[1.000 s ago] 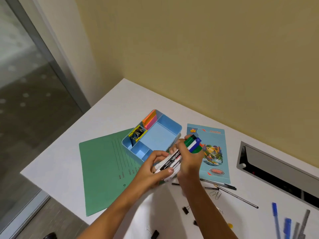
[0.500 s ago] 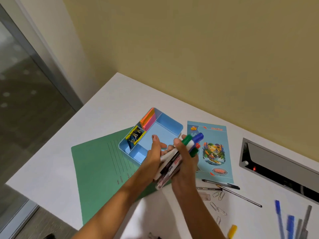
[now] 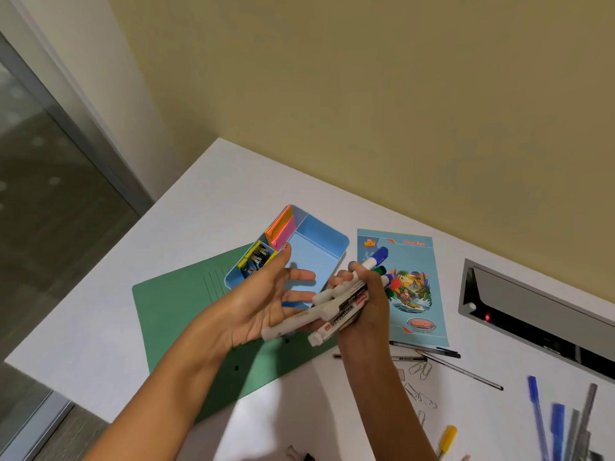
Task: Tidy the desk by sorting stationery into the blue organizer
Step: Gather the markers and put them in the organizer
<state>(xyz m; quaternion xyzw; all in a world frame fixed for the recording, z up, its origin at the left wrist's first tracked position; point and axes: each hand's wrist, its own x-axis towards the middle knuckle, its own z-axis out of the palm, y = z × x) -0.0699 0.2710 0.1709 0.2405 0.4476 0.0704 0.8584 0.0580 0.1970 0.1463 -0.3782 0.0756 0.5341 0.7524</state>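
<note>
The blue organizer (image 3: 327,242) sits on a green folder (image 3: 173,304), with pink and orange sticky notes (image 3: 281,227) and binder clips (image 3: 258,259) in its left compartments; its large compartment is bare. My right hand (image 3: 367,314) grips a bundle of whiteboard markers (image 3: 346,302) with blue and green caps, held just in front of the organizer. My left hand (image 3: 263,301) is spread open, palm up, its fingers under the markers' white ends.
A blue booklet (image 3: 407,284) lies right of the organizer. Black pens (image 3: 429,349), paper clips (image 3: 421,371), a yellow item (image 3: 447,435) and blue and grey pens (image 3: 559,424) lie on the white desk (image 3: 199,201). A metal cable hatch (image 3: 532,307) is at right.
My left hand has opened and let go of the marker bundle, which my right hand now grips alone. The camera view has shifted slightly toward the desk.
</note>
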